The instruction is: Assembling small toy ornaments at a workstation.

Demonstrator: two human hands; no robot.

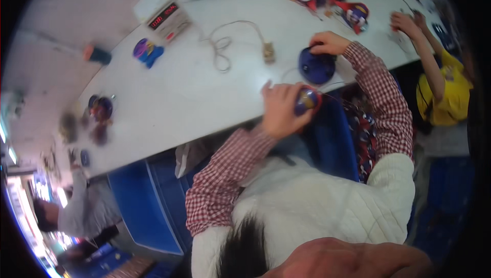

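Head view: two pieces held at the tabletop [204, 109]'s near edge, one beyond the other.
Left hand [283, 109], nearer the body, curls around a multicoloured round piece [306, 101]; right hand [330, 43] clasps the blue shell [317, 69] beyond, slightly right.

White table [194, 109] and checked sleeves [383, 91].
Check, red-and-white; rounded piece [318, 68] at two o'clock, dark blue; shirt [449, 93] at three, yellow.
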